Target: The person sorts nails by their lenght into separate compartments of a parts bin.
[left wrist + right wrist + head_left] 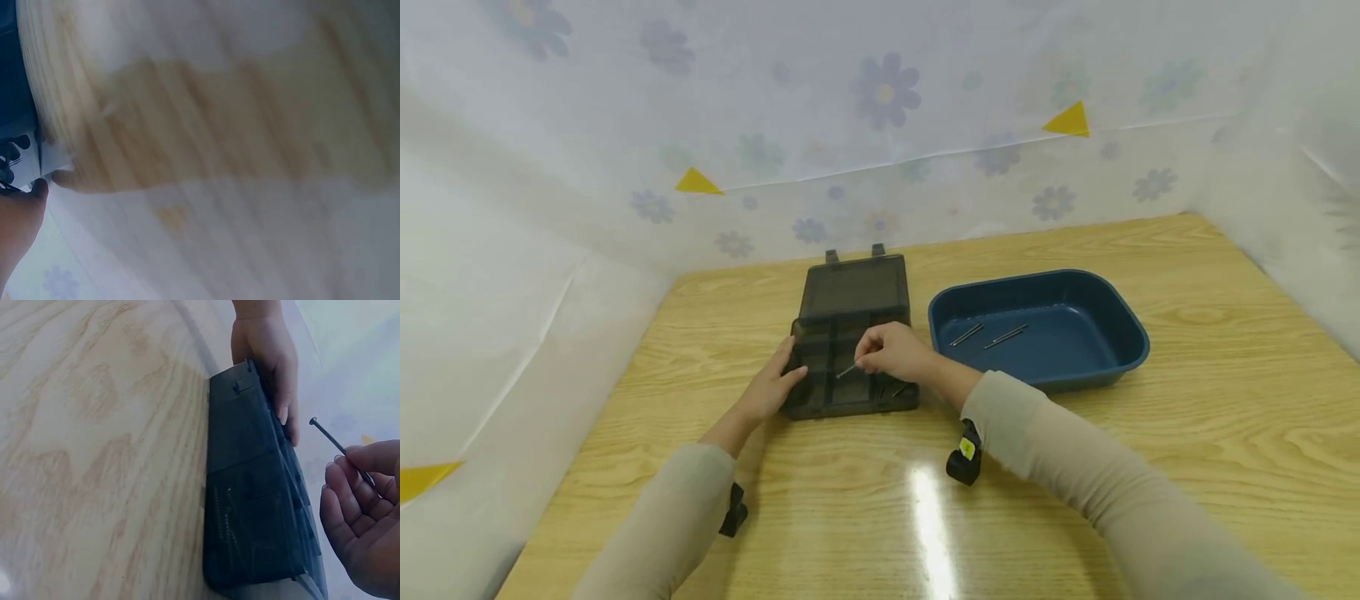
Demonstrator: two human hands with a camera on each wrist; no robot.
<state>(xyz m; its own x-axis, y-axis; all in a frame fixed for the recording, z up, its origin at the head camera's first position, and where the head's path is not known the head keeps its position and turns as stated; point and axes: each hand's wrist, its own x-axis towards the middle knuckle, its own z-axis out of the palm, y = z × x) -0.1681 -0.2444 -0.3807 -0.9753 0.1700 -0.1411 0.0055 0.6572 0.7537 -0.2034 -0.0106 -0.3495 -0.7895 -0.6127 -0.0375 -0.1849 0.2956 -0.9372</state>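
Note:
A dark, see-through compartment box (816, 412) lies with its lid (855, 286) folded back toward the wall. My right hand (891, 352) pinches a long metal nail (328, 436) between thumb and fingers. The nail slants head-first over the box's front middle compartment. At the box's left edge, my left hand (769, 387) rests with fingers extended along the side and the thumb over the rim. A few thin metal pieces (898, 389) lie in the front right compartment. The left wrist view is blurred, with part of the left hand (19, 231) at its edge.
Right of the box stands a blue basin (1052, 375) holding several nails (1006, 336). The wood-grain table (820, 500) is enclosed by pale, flower-patterned sheeting (820, 108). Black straps (964, 454) hang beneath the wrists.

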